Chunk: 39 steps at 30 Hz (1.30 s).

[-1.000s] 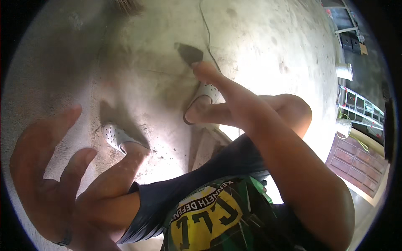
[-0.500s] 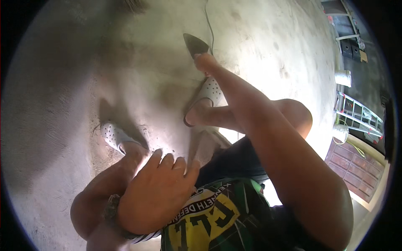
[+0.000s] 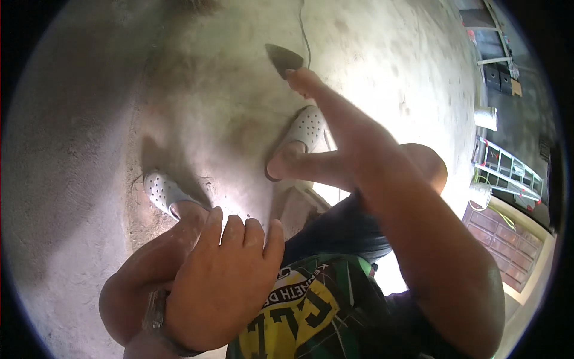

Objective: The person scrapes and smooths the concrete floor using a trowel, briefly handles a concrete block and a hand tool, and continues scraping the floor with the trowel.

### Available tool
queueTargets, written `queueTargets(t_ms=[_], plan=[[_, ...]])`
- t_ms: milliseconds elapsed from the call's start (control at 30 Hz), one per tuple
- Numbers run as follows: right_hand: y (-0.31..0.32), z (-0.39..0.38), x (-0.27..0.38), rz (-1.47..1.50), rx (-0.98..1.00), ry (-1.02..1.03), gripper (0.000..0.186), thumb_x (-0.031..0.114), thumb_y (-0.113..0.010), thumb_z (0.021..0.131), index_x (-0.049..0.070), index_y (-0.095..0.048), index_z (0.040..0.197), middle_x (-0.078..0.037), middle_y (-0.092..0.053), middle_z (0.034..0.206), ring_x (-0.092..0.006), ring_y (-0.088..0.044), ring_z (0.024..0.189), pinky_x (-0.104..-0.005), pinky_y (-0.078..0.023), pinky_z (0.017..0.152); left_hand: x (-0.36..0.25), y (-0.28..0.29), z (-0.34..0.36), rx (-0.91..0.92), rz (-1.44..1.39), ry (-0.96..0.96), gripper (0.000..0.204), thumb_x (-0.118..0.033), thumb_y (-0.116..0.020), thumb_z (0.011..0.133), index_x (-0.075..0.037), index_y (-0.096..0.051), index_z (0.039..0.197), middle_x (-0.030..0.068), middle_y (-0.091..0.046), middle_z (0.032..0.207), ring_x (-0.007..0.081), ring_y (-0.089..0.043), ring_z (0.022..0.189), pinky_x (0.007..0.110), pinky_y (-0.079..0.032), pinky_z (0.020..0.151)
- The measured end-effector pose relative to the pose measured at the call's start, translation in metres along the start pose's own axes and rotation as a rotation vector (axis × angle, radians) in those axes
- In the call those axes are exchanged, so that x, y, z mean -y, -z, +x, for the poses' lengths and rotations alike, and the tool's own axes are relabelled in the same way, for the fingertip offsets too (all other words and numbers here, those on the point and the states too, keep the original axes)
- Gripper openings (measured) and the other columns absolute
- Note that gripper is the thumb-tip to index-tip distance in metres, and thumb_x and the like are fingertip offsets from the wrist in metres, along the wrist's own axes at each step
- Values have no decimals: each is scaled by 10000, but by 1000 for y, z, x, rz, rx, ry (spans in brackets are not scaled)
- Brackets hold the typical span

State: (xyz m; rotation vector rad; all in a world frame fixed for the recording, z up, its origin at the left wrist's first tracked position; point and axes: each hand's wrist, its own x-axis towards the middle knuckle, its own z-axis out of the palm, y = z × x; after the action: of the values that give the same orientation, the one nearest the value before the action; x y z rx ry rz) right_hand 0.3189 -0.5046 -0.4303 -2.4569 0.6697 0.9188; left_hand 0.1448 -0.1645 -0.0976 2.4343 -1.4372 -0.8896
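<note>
Trowel (image 3: 283, 58), dark, flat, pointed blade, laid against grey cement floor (image 3: 227, 102) just beyond right hand (image 3: 304, 81); handle hidden, right hand clamped on it. Left hand (image 3: 224, 275) well apart, rested flat on left knee, nothing held. Thin cord (image 3: 305, 33) seen past blade.

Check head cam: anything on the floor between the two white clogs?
Nothing loose in the head view. Between the left clog and the right clog lies bare grey cement floor, with darker damp patches and shadow. The trowel sits beyond the right clog.
</note>
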Motion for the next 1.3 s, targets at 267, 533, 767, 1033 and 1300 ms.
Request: queueTargets(t_ms=[267, 533, 767, 1033, 1300], plan=[[-10, 3, -1, -156, 85, 139, 508, 408, -406, 1083, -14, -685, 1052, -217, -674, 768, -323, -711, 683, -491, -576, 605, -6, 8, 2, 10, -33, 18, 512, -346, -682, 951, -9, -629, 1333, 170, -683, 1117, 344, -624, 1178, 488, -434, 1105], [11, 10, -9, -261, -15, 148, 577, 439, -412, 1061, -44, -723, 1011, -189, -731, 846, -311, -728, 740, -453, -588, 701, -11, 5, 4, 22, -58, -31, 498, -323, -684, 949, 3, -638, 1323, 172, -679, 1094, 350, -628, 1145, 476, -435, 1101], [30, 16, -16, -28, -7, -39, 635, 456, -360, 1077, -56, -683, 885, -195, -691, 784, -319, -697, 669, -422, -608, 698, -12, 8, 2, -15, -82, -72, 485, -308, -664, 959, 7, -635, 1326, 176, -678, 1093, 348, -629, 1142, 492, -430, 1106], [43, 38, -12, -16, -33, -67, 591, 475, -411, 1071, -38, -662, 916, -174, -684, 795, -280, -679, 662, -443, -586, 642, -12, 5, 3, -36, -47, -54, 434, -269, -637, 968, 13, -650, 1296, 191, -683, 1080, 342, -645, 1108, 500, -435, 1106], [54, 42, -4, -30, 33, 41, 504, 423, -468, 1060, -22, -666, 929, -133, -621, 746, -240, -646, 631, -441, -525, 539, -11, 12, 2, -49, -65, -46, 408, -197, -598, 951, 16, -643, 1297, 188, -698, 1084, 337, -669, 1093, 511, -458, 1096]])
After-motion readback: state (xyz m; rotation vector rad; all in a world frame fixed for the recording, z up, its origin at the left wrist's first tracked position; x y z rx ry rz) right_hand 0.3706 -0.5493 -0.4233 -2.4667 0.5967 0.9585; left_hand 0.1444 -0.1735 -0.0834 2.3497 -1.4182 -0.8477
